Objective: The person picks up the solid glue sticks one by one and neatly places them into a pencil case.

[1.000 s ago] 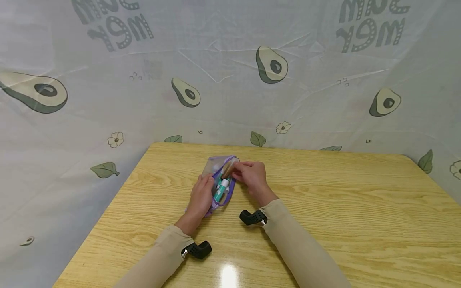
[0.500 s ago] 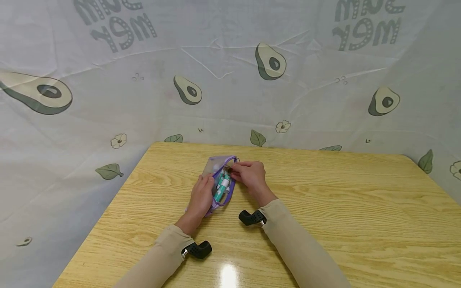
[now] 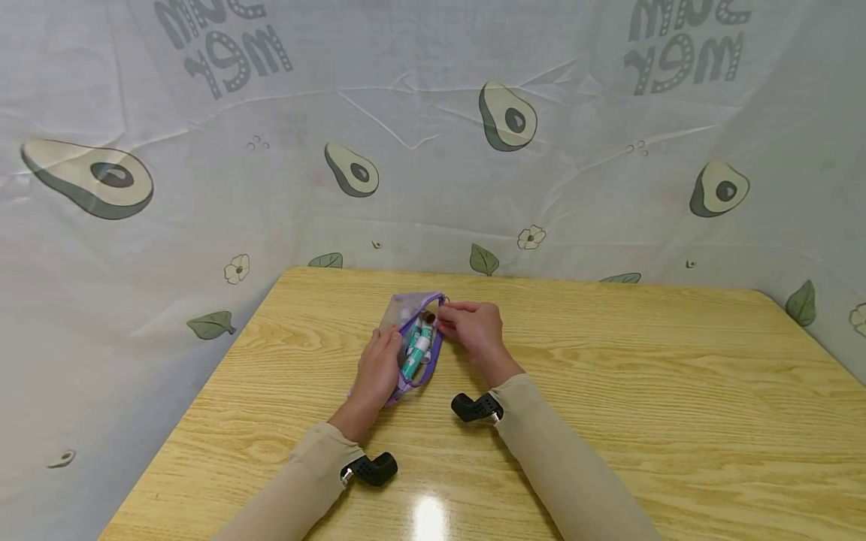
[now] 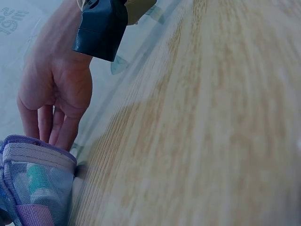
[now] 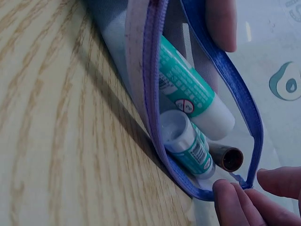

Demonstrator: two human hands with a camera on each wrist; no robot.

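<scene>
A mesh zip pouch (image 3: 404,304) with purple trim lies on the table, its zip gaping. My left hand (image 3: 379,368) holds the near left side, thumb over the pouch. At the far end of the zip, my right hand (image 3: 476,329) pinches the purple edge (image 5: 254,155); whether it grips the zip pull is unclear. Inside are green and white glue sticks (image 5: 188,80) and a dark brown tube (image 5: 230,159) with a hollow end. The left wrist view shows the right hand (image 4: 61,89) beyond the pouch (image 4: 42,165); the left hand is mostly outside it.
The wooden table (image 3: 643,391) extends far to the right of the pouch. A pale cloth (image 3: 419,210) with avocado prints hangs behind and left of it. Black devices (image 3: 476,408) are fixed at both wrists.
The brown tube was between the right fingers; it has gone down into the pouch and been let go. The right fingers now pinch the pouch's edge. The left hand has stayed put.
</scene>
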